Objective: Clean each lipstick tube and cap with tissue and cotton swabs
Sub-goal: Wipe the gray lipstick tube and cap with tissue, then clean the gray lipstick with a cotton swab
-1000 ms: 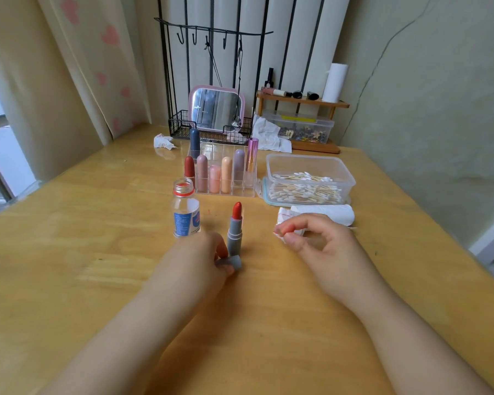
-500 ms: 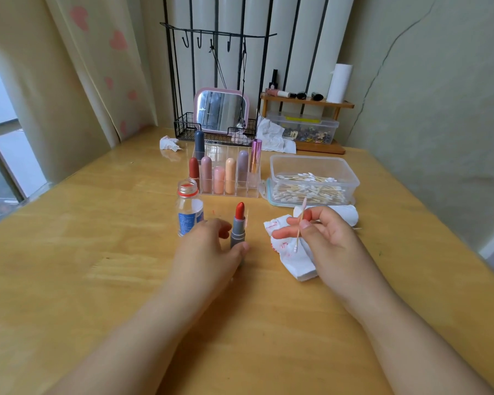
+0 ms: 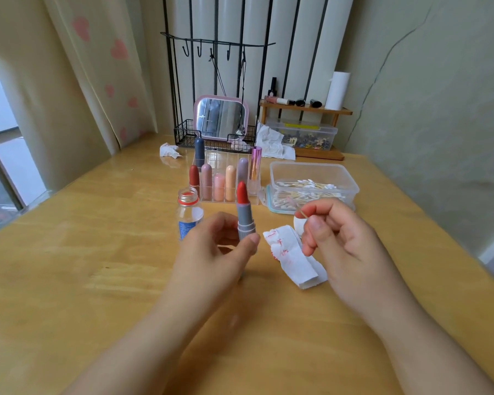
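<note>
Centre frame: left hand (image 3: 211, 252) pinches upright grey lipstick (image 3: 245, 218), red tip out. Right hand (image 3: 340, 238) pinches cotton swab (image 3: 303, 214) over red-smeared tissue (image 3: 294, 258) on surface (image 3: 97, 238). Behind: bottle (image 3: 189, 213), blue label unreadable; swab box (image 3: 314, 178); lipstick rack (image 3: 226, 181).

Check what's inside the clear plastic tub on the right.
The clear plastic tub holds a heap of cotton swabs, white tips, pale sticks. Its lower front corner is hidden behind the right hand.
</note>
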Demonstrator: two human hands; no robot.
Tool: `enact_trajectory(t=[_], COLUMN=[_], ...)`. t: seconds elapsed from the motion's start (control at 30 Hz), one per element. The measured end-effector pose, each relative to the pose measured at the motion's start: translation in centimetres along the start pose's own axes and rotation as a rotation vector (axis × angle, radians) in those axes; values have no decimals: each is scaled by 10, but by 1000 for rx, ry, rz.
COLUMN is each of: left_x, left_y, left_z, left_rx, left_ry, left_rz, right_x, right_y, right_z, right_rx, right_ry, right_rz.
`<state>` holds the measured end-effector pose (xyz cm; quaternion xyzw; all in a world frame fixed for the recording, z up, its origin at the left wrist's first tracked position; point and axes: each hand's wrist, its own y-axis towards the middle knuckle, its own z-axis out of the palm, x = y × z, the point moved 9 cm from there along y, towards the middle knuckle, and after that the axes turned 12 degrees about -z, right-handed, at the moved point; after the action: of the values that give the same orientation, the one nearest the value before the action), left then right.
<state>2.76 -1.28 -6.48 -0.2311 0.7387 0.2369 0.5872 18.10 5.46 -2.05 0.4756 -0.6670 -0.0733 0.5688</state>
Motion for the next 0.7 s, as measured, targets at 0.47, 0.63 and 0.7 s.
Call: enact_trajectory(t=[0.47, 0.63, 0.7], left_x=[-16, -21, -21], left_y=[-26, -29, -29], left_z=[37, 39, 38], left_rx=[430, 428, 416], left_ry=[-475, -393, -370], left_rz=[-45, 10, 21], right_x=[40, 43, 43], right_y=[0, -1, -1], right_z=[-23, -24, -25], right_rx=[-139, -153, -158], right_ry=[-371, -395, -399], right_rz=[-229, -239, -236])
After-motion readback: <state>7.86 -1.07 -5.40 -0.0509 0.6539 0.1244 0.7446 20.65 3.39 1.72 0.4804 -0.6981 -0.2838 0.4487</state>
